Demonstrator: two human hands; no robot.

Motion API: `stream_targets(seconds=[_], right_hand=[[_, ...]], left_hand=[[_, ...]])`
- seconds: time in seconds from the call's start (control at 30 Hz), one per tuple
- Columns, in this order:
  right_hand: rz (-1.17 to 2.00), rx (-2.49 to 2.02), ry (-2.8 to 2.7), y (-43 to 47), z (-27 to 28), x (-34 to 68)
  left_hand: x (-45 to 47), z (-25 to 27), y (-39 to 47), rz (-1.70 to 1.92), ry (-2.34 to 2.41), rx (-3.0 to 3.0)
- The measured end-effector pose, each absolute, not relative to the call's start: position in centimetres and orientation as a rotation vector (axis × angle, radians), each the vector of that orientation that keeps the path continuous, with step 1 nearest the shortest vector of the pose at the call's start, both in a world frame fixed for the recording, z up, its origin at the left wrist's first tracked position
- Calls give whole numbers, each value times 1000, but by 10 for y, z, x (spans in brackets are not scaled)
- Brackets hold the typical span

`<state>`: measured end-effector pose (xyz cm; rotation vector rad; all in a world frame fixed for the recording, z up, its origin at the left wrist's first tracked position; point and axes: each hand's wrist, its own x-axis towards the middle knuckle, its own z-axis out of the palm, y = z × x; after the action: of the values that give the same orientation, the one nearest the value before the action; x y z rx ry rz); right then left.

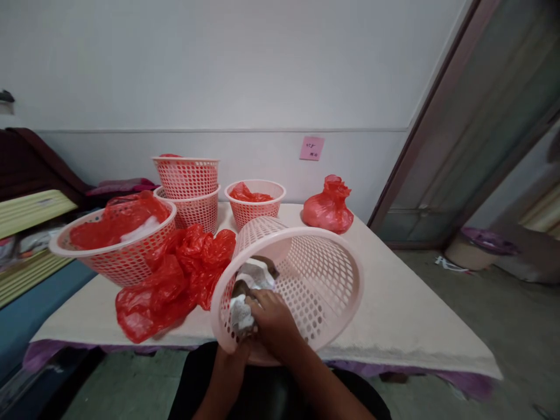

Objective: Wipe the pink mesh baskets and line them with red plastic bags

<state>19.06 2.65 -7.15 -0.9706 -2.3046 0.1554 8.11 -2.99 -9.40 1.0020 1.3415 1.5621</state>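
Note:
A pale pink plastic basket [355, 286] lies tipped on the table's front edge, its mouth facing me. At its lower left rim is my left hand [231, 364], closed around the edge, with the fingers partly hidden. My right hand [273, 321] reaches into the basket and is closed on a crumpled grey and white cloth [242, 315] against the left inner wall. Another striped part of the cloth, white with brown, lies just above the fingers. Left of the basket, a crumpled red plastic bag [164, 291] rests on the table.
A wide pink basket [126, 265] with a red bag stands at left. Behind it are two stacked baskets [188, 178], and another basket [257, 210] stands near the wall. A tied, full red bag [328, 207] sits back right on the white-covered table [406, 315].

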Motion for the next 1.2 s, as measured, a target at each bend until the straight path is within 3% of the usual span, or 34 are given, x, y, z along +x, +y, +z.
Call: stream_targets(seconds=[0.3, 0.53, 0.8, 1.07, 1.2], right_hand=[[173, -1339, -2059, 84, -60, 205], [328, -988, -2241, 29, -44, 196], [-76, -1116, -2689, 1, -31, 231], [211, -1001, -2620, -37, -41, 227], [184, -982, -2616, -41, -66, 218]], left_hand=[[73, -79, -66, 1532, 1337, 918], [53, -64, -55, 1551, 1471, 908], [28, -35, -42, 1493, 1618, 874], [19, -6, -31, 1353, 1601, 1141], [24, 11, -23, 1291, 1568, 1339]])
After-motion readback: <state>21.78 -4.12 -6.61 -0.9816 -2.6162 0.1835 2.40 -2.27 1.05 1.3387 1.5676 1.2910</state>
